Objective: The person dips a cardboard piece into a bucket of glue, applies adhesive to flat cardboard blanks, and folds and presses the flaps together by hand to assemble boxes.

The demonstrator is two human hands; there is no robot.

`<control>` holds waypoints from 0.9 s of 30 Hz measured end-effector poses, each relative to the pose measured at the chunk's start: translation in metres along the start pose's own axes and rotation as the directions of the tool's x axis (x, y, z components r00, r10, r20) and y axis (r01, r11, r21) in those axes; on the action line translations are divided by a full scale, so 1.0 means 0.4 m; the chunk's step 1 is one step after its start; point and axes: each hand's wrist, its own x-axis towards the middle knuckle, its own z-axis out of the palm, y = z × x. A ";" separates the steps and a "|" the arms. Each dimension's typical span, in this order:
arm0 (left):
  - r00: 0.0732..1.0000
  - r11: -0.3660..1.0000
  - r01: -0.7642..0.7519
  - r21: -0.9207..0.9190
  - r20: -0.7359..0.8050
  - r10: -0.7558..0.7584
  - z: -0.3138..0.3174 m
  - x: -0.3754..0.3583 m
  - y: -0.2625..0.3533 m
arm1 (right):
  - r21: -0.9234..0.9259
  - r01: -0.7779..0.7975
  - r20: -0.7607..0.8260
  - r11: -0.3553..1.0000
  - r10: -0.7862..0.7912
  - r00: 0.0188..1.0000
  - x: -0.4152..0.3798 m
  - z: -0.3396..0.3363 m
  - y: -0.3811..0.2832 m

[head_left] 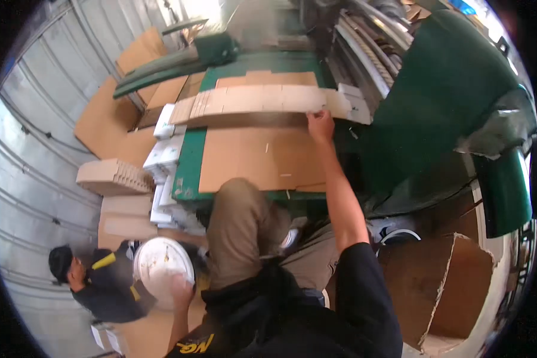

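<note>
A long folded cardboard strip (250, 100) with slots and fold lines lies across the green machine table, over a larger flat cardboard sheet (262, 158). Thumb and fingers of my right hand (321, 125) are closed on its near edge, toward the right end. Low on the left, my left hand (181, 289) is at the side of a white round bucket or lid (161, 262) with brown stains on top. Its fingers are blurred against the white surface, so their grip does not show.
Stacked white bundles (164, 158) and a pile of folded cardboard (114, 175) stand left of the green table (188, 161). A co-worker in a dark shirt (110, 292) is at lower left. Green sheeting (441, 101) hangs at right, above an open cardboard box (417, 280). Metal rollers (370, 48) lie behind.
</note>
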 end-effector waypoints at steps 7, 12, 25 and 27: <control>0.975 0.987 -0.029 -0.157 -0.223 -0.007 -0.003 0.182 0.004 | -0.430 -0.375 -0.125 0.821 0.358 0.925 0.070 0.055 -0.043; 0.984 0.990 0.039 -0.135 -0.169 -0.061 -0.089 0.366 0.255 | -0.314 -0.428 -0.193 0.847 0.385 0.903 0.064 0.031 -0.045; 0.964 0.555 0.168 -0.814 0.253 0.079 0.177 0.731 0.736 | 0.919 -0.086 -0.021 0.386 0.263 0.965 -0.136 -0.120 -0.077; 0.841 0.227 0.453 -0.862 0.498 0.213 0.224 0.742 0.795 | 0.953 -0.079 -0.005 0.292 0.275 0.961 -0.214 -0.132 -0.061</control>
